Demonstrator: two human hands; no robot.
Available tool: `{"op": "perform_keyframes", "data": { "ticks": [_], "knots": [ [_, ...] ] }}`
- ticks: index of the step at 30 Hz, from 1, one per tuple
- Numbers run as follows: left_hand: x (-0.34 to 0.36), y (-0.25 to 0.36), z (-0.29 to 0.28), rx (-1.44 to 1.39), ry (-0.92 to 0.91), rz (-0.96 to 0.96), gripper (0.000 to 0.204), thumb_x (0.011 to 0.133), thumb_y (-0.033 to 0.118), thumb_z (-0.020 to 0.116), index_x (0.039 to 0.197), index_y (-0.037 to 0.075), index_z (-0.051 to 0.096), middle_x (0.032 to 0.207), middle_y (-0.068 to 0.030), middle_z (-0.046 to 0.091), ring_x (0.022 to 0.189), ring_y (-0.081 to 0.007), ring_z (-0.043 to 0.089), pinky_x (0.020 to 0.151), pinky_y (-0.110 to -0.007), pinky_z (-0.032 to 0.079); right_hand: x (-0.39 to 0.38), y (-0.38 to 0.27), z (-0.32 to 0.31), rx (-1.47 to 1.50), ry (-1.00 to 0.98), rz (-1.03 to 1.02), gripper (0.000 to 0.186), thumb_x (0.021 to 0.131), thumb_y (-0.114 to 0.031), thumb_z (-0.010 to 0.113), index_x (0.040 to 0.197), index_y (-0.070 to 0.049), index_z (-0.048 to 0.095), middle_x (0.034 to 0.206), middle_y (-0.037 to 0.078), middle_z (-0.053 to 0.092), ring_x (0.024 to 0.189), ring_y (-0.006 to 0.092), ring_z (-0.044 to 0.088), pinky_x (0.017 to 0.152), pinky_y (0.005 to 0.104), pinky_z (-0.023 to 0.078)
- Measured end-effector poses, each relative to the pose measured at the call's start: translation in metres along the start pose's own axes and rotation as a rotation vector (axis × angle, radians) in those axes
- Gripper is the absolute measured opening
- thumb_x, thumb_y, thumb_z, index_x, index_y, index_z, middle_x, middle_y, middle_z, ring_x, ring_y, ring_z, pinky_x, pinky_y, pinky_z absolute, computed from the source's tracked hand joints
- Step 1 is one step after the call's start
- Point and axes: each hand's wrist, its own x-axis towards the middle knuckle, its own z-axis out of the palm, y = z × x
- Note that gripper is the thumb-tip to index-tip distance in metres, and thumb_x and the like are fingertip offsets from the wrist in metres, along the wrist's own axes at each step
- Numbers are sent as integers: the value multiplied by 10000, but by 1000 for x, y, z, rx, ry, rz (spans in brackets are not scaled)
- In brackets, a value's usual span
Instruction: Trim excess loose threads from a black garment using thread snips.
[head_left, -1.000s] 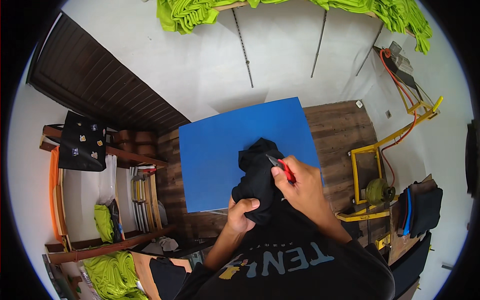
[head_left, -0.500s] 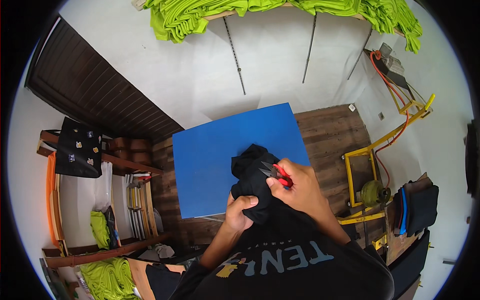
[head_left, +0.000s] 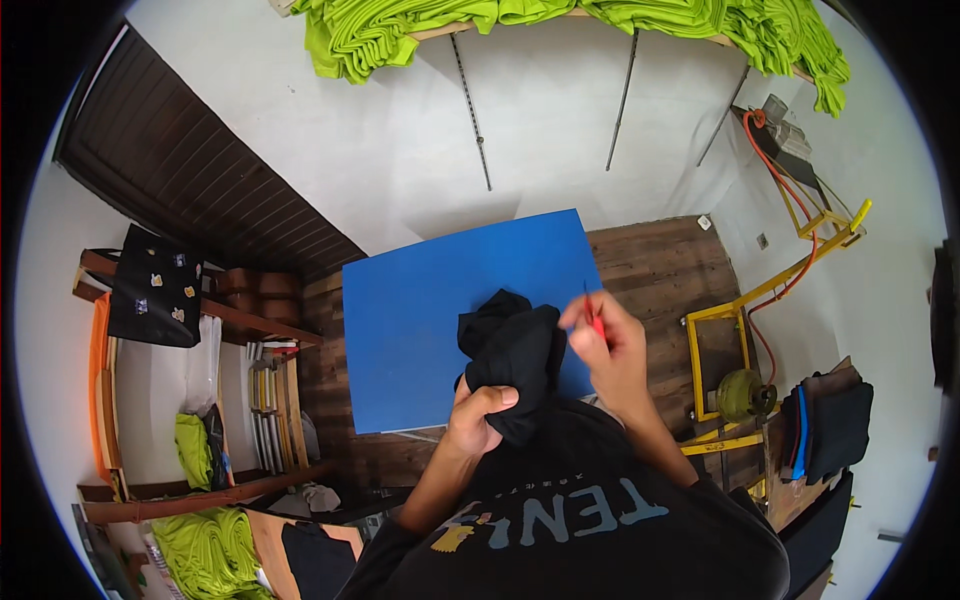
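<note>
Bunched black cloth (head_left: 515, 355) is held up over the near part of a blue tabletop (head_left: 450, 285). My left hand (head_left: 478, 415) is closed on its lower left side, the thumb lying across the folds. At the cloth's right edge, my right hand (head_left: 612, 345) is closed around red-handled thread snips (head_left: 596, 322). Their dark blades point up and away from me, apart from the cloth's main folds. Motion blurs the right fingers a little, and I cannot tell whether they touch the fabric.
Lime-green garments (head_left: 560, 14) hang over a high rack along the far wall. A yellow metal frame (head_left: 716, 312) with a red hose stands right, near folded dark clothes (head_left: 838, 425). Wooden shelves (head_left: 205, 505) line the left, with a black bag (head_left: 155, 290).
My right hand has moved right, away from the middle of the cloth, and the snips have turned from pointing left to pointing upward. My left hand keeps its hold.
</note>
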Motion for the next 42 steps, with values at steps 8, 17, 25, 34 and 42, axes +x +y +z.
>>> {"op": "perform_keyframes", "data": {
  "ticks": [8, 17, 25, 34, 42],
  "knots": [
    [18, 5, -5, 286, -138, -33, 678, 781, 125, 559, 1401, -64, 361, 1361, -125, 494, 1250, -202, 473, 1059, -328, 331, 14, 8, -4, 216, -147, 312, 217, 893, -191, 688, 799, -57, 546, 627, -60, 460, 564, 16, 412, 517, 193, 322],
    [51, -8, -47, 1343, -553, -458, 592, 836, 523, 666, 1082, -15, 644, 948, -151, 673, 897, -223, 631, 805, -331, 480, 68, -20, -23, 88, 149, 23, 185, 914, -181, 645, 899, -4, 594, 620, -13, 537, 572, 39, 490, 534, 196, 363],
    [40, 43, -89, 571, 122, -491, 568, 880, 484, 594, 1027, -60, 524, 936, -148, 577, 843, -234, 628, 766, -347, 503, 62, -1, -1, -9, -111, 116, 132, 916, -134, 620, 936, -5, 631, 771, 36, 669, 727, 85, 620, 667, 233, 470],
    [39, 21, -45, -112, -73, 257, 605, 784, 90, 677, 1333, -29, 452, 1308, -176, 545, 1228, -300, 518, 1060, -440, 382, 16, -6, 2, 61, -54, 155, 251, 824, -139, 761, 973, -9, 606, 752, -60, 527, 683, 12, 433, 614, 172, 373],
    [28, -8, -4, -403, -76, -248, 507, 904, 219, 501, 1303, -92, 460, 1359, -158, 515, 1265, -263, 486, 1086, -376, 341, 52, 4, -19, -57, -111, -98, 119, 834, 11, 632, 953, 4, 623, 896, 24, 654, 825, 75, 583, 758, 228, 467]
  ]
}}
